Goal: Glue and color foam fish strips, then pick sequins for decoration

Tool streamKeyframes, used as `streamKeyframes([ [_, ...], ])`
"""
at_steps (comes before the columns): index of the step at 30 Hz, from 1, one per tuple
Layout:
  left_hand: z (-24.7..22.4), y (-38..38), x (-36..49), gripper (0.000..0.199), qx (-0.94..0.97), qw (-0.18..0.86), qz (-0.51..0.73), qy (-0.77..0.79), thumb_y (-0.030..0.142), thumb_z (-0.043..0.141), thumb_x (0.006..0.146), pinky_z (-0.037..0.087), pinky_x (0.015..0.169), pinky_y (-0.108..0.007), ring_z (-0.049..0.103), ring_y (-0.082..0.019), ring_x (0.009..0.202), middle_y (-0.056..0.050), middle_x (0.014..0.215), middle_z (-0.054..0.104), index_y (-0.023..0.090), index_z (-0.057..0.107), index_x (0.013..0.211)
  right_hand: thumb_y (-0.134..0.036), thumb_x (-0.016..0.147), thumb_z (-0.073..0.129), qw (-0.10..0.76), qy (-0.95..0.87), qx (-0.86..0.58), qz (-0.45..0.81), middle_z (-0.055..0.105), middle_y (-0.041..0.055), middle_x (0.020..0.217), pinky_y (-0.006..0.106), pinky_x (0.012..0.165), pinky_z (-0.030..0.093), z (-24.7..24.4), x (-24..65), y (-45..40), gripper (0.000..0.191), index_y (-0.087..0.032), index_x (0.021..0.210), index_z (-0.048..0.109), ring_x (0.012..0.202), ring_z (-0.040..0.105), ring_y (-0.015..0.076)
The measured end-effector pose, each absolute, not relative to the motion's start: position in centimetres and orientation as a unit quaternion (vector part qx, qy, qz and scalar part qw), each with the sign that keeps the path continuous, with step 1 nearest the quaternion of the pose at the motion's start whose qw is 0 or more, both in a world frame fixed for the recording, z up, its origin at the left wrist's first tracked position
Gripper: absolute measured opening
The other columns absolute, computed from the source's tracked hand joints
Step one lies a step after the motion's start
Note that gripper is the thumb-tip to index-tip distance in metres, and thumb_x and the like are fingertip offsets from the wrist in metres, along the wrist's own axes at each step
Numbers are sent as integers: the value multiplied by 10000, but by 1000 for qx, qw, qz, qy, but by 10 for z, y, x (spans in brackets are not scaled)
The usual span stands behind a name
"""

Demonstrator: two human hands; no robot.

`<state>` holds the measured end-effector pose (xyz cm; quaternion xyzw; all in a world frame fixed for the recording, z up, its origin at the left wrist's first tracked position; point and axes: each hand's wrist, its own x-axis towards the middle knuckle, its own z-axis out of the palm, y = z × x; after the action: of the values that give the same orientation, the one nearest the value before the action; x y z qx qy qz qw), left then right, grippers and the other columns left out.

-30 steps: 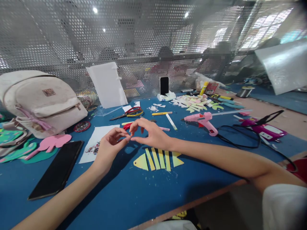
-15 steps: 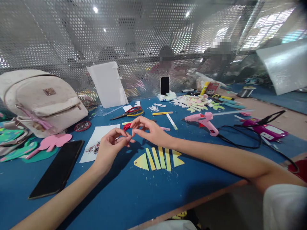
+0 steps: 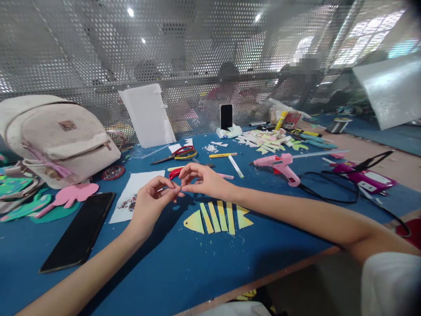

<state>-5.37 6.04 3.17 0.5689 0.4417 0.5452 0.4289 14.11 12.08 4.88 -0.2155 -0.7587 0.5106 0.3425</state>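
The curled right hand (image 3: 208,182) has met the curled left hand (image 3: 151,197) again at the fingertips, whether gripping something I cannot tell, so work seems centred there, with flat yellow-green fish-shaped pieces (image 3: 222,217) lying nearby on the blue table (image 3: 158,272).

Contents of fingertips, left hand (image 3: 151,199) and right hand (image 3: 210,182): too small to be resolved. Backpack (image 3: 72,134): cropped by left edge. Red handle (image 3: 174,173): partly covered. Persons (image 3: 229,85) behind perforated screen (image 3: 197,33): blurred.

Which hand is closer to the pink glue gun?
The right hand. It is to the left of the pink glue gun, not touching it. The left hand is farther left, on the other side of the right hand.
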Motion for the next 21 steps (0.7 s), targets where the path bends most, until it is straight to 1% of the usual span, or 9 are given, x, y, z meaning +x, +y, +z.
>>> streamKeyframes([
  [2,31,61,-54,299,571,425,545,443,383,840,757,532,607,-244,702,-174,707,-25,800,715,197,611,803,-183,813,744,332,-741,-219,541,658,17,963,307,868,520,47,140,123,266,-183,1015,571,923,656,133],
  [5,31,60,-54,298,573,420,545,445,384,842,750,537,602,-250,711,-185,713,-27,802,718,197,617,805,-175,802,756,328,-733,-225,552,660,17,963,318,907,527,46,139,124,271,-180,1008,581,922,663,132],
  [9,33,58,-53,274,576,408,550,447,371,839,749,545,611,-254,717,-189,721,-21,797,712,198,630,794,-186,797,769,327,-724,-229,563,667,17,967,316,924,527,44,138,123,269,-177,1002,595,916,669,129],
  [14,35,56,-52,267,580,392,551,455,365,842,740,547,598,-256,715,-190,708,-25,805,714,200,636,782,-177,783,788,323,-700,-237,592,689,8,921,308,930,527,44,138,123,283,-183,1000,606,902,689,130],
  [21,35,54,-50,246,581,383,554,457,336,837,742,536,559,-253,703,-184,681,-26,795,724,206,629,772,-214,789,799,311,-675,-250,621,737,14,893,351,966,532,40,138,124,302,-183,1022,610,872,738,150],
])
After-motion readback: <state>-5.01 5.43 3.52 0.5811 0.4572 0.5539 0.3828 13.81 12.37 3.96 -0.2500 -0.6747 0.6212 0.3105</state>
